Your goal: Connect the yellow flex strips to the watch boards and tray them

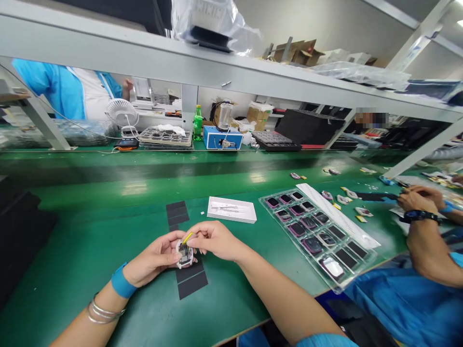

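Our left hand, fingers curled and nearly closed, grips a small white-framed electronic device by its edge, while our right hand, thumb and forefinger pinched, holds a thin yellow strip against the device's top. Beneath both hands lie matte black rectangular strips on a green workbench mat. Just beyond the right hand sits a shallow white cardboard box; farther right, a clear plastic tray holds rows of dark-screened devices. Well right of our hands, a co-worker's hands work over the bench.
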Tool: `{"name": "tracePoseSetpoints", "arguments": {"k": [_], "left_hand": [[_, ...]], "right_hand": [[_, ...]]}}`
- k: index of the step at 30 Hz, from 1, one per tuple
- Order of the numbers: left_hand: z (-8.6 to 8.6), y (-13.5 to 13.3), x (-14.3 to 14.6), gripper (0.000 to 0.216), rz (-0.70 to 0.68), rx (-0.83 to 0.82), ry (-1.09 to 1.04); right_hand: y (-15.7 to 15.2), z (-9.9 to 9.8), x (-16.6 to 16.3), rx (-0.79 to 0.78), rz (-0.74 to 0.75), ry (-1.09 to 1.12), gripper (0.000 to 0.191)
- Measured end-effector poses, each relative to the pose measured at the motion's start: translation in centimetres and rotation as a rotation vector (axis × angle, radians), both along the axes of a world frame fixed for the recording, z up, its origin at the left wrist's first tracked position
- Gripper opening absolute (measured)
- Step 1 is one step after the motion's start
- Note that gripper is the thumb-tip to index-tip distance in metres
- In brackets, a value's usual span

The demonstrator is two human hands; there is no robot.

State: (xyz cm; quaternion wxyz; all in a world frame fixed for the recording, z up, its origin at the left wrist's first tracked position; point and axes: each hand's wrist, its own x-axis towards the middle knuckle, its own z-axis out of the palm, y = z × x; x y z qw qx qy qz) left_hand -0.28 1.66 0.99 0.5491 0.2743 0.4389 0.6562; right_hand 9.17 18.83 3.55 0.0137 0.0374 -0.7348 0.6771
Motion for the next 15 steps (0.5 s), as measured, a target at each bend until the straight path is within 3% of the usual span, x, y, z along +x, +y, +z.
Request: {"name": "tracePoseSetpoints", "arguments": {"k": [15], "left_hand": [[0.5,0.5,0.2,0.031,0.091,-0.1,-0.085]], "right_hand": [[0.1,-1.3,-0.6,0.087,-0.031,-0.011,0.027]]}}
